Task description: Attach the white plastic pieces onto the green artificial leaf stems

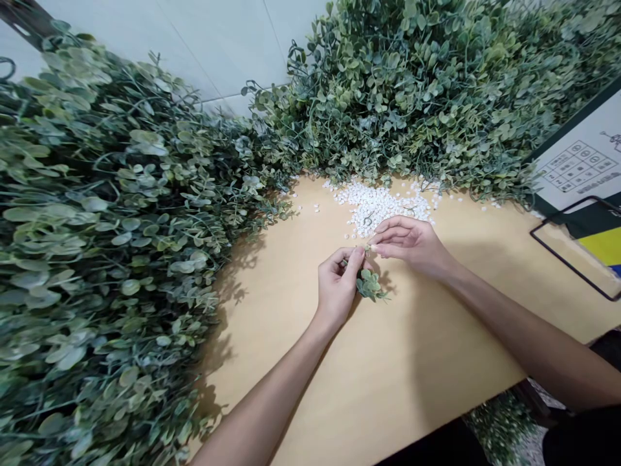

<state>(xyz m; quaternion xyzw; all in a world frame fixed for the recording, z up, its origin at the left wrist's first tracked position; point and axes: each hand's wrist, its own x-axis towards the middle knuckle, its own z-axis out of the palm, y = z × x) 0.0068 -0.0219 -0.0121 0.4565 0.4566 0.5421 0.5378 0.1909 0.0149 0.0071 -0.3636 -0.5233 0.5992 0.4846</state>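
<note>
Over the middle of a tan wooden table (412, 362), my left hand (337, 285) is closed around a small artificial leafy sprig (371, 285), whose green leaves hang out below the fingers. My right hand (410, 241) meets it from the right, thumb and forefinger pinched at the sprig's upper tip, the other fingers stretched out. What the pinch holds is too small to make out. Just beyond the hands lies a heap of small white beads (381, 204).
Big piles of artificial green foliage cover the left side (101, 259) and the back (417, 90) of the table. A black wire frame (572, 249) and a printed board (579, 168) sit at the right edge. White wall behind.
</note>
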